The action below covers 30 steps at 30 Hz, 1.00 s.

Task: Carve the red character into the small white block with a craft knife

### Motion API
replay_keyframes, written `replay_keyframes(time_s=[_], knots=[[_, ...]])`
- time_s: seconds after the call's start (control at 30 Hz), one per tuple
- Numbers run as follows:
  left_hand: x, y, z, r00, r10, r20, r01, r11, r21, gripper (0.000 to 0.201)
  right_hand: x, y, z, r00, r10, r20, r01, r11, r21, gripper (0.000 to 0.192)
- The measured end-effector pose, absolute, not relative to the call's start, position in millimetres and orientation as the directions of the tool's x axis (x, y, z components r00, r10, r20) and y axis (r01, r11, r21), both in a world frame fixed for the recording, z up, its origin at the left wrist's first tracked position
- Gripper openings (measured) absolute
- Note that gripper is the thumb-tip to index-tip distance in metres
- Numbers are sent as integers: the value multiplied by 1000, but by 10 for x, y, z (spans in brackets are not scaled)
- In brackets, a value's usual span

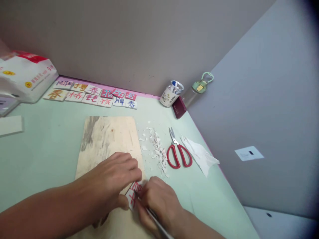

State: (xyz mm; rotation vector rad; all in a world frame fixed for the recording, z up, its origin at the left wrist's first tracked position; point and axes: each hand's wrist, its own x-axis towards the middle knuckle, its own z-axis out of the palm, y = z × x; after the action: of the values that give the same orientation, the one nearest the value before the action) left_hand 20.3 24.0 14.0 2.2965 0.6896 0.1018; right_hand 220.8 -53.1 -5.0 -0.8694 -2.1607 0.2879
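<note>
My left hand (113, 181) presses down on a small white tile with a red character (134, 194), holding it against a pale wooden board (104, 139). My right hand (159, 200) grips a thin metal carving tool (157, 222), its tip resting on the tile's red marks. Both hands meet at the board's near right corner. Most of the tile is hidden under my fingers.
White shavings (157, 147) lie right of the board, beside red-handled scissors (178, 151) and a crumpled tissue (200, 154). Several painted character tiles (92, 93) line the back wall. A white bag (23, 76), a patterned cup (171, 93) and a bottle (196, 90) stand behind.
</note>
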Motion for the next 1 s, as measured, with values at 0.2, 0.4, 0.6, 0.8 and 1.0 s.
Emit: replay_keyframes(time_s=[0.2,0.4,0.6,0.8,1.0], knots=[[201,230,120,852,519,-68,418,-598,684,46,2260,-555,-13,-718,471,513,497,862,-97,39],[142,231,70,860,510,28,354,-635,686,53,2281,-573,52,-767,448,459,475,878,-63,42],[92,277,94,882,452,130,269,-711,650,26,2269,-544,37,-715,468,519,494,864,-98,43],[135,275,48,865,451,219,243,-759,604,20,2267,-534,25,-705,475,527,505,858,-96,47],[152,246,66,880,446,160,294,-779,554,19,2286,-533,47,-720,485,497,499,859,-116,43]])
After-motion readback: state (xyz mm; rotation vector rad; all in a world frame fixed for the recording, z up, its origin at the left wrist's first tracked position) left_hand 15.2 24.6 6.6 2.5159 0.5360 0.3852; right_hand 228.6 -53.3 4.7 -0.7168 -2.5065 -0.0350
